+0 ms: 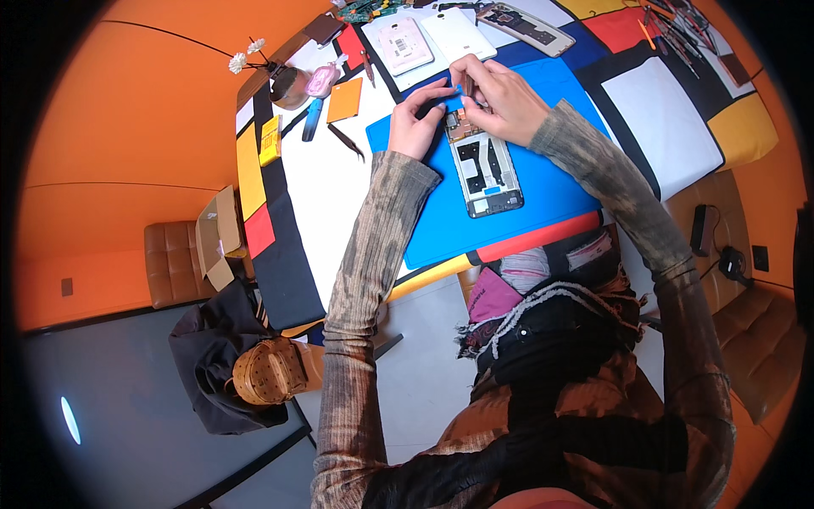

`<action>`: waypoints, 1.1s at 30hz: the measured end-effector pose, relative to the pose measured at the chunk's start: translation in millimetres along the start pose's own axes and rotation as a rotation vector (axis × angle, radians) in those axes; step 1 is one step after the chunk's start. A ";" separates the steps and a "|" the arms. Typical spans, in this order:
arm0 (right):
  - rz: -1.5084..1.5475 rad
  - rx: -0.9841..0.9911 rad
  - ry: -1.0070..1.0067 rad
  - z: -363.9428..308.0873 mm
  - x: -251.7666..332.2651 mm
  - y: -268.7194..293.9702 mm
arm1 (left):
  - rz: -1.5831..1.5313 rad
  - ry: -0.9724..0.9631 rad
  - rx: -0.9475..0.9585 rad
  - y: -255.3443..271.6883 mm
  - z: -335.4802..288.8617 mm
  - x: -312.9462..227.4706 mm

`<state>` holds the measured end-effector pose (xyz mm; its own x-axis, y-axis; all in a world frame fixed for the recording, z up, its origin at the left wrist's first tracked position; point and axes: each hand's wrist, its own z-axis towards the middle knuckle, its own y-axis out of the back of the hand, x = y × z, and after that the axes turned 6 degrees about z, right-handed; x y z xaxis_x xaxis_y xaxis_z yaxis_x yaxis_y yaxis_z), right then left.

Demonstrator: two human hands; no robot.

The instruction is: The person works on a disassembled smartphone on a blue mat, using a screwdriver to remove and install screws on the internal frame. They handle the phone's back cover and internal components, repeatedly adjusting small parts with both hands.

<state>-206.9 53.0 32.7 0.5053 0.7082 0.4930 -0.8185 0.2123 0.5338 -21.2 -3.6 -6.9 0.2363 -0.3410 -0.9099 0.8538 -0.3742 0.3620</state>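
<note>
A smartphone with its back off [483, 165] lies on a blue mat [551, 191], its circuit board, white flat strip and black inner frame bare. My left hand [415, 123] is at the phone's upper left corner, index finger and thumb apart and nothing visible between them. Over the phone's top end, my right hand [502, 100] is closed in a pinch with its fingers bent downward. Whatever it pinches is hidden by the fingers and too small to name.
Beyond the mat lie a white phone back [459, 34], a pinkish panel [404, 46] and another phone frame [527, 30]. Tweezers [346, 142], an orange card [344, 100] and a flower vase [290, 87] stand left. Several tools [676, 38] lie far right.
</note>
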 end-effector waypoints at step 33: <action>0.008 0.000 -0.082 -2.1 -7.7 -4.8 | 0.029 -0.017 -0.003 0.3 -0.1 -0.2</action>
<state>-207.5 47.9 24.9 0.5194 0.6523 0.5521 -0.8227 0.2071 0.5294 -21.0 -3.5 -6.6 0.2528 -0.3662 -0.8955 0.8481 -0.3617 0.3873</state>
